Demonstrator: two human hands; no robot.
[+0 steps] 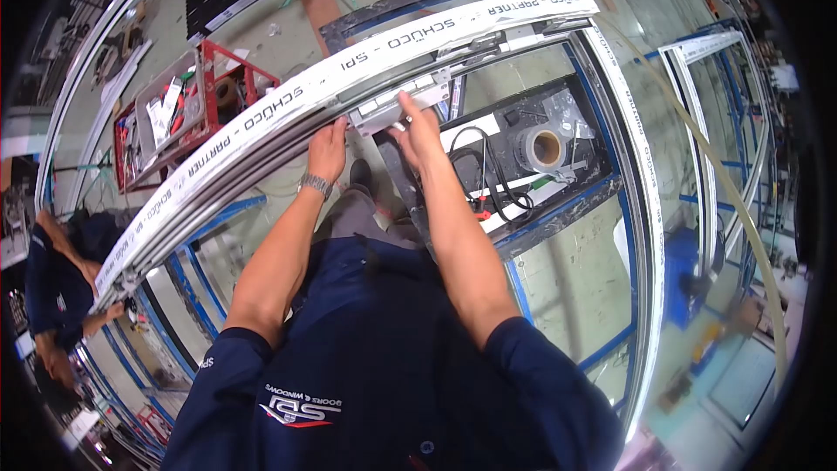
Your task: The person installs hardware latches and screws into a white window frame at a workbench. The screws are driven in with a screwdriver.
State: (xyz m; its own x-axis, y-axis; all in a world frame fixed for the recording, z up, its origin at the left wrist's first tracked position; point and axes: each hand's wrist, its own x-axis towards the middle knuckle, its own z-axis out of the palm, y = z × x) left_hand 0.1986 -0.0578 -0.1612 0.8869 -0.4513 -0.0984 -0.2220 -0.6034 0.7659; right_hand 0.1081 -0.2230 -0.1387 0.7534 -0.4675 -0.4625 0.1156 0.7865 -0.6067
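A long metal profile [323, 81] with white printed film runs across the view. At its inner edge sits a silver metal block [399, 103] with several pale segments. My right hand [420, 133] holds this block, thumb and fingers on its near side. My left hand [328, 150], with a metal watch [316, 184] at the wrist, rests its closed fingers against the profile's edge, just left of the block; whether they hold anything is hidden.
Below the profile, a black tray [558, 196] holds a tape roll [547, 148], black cable [499, 176] and tools. A red crate [209, 92] stands beyond. Another person [65, 270] works at the far left. Blue stands [615, 344] lie around.
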